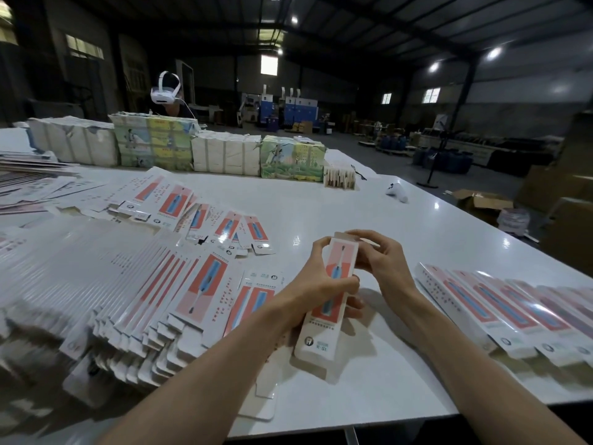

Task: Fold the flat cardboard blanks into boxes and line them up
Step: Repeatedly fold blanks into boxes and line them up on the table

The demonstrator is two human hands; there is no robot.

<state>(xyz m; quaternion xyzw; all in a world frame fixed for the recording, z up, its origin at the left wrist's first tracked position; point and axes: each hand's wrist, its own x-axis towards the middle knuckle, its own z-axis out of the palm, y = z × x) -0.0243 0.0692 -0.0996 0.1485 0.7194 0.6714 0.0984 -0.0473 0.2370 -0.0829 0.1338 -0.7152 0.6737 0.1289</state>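
The fingers (322,246) of the left hand (316,293) curl round a long, narrow box (340,258) from its left side, with the thumb pressed across its printed face at mid-length. The right hand (383,263) reaches in from the box's right, its fingers bent and pinching at the far end, where a plain cardboard edge shows.

The box is held just above the white table (321,203). Its long axis runs away from the person, with the far end tipped slightly right and the near end low towards the table. The open far end lies directly under the right fingertips, so closing it looks like that hand's job.

To the right of the box, finished boxes (500,311) lie side by side in a row. To its left, flat blanks (134,290) lie fanned out in stacks.
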